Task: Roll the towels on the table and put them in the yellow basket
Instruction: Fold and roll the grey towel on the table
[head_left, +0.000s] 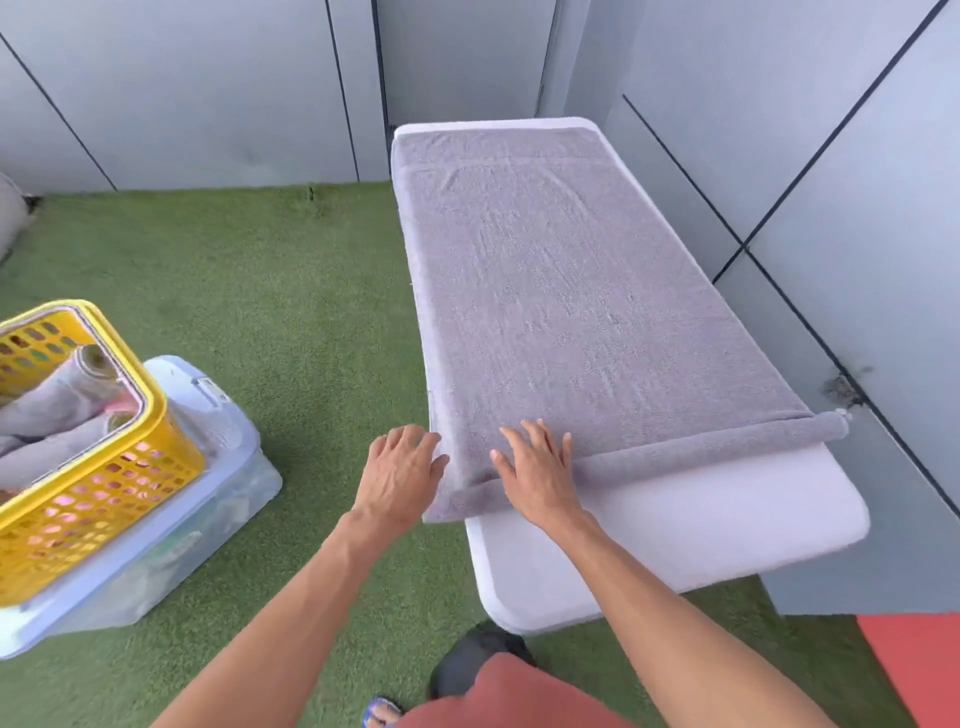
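No readable text anywhere in view; nothing printed or stitched shows on the grey towel (582, 291); the yellow basket (93, 467) shows only its lattice of holes, no brand or label; the clear plastic bin (208, 499) beneath it holds contents too blurred to read; the wall panels (182, 88) carry no signs or numbers.

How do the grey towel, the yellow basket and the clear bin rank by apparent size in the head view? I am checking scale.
1. grey towel, largest by far.
2 and 3. yellow basket and clear bin: unsure, since both are cut off at the left edge and the basket hides part of the bin.
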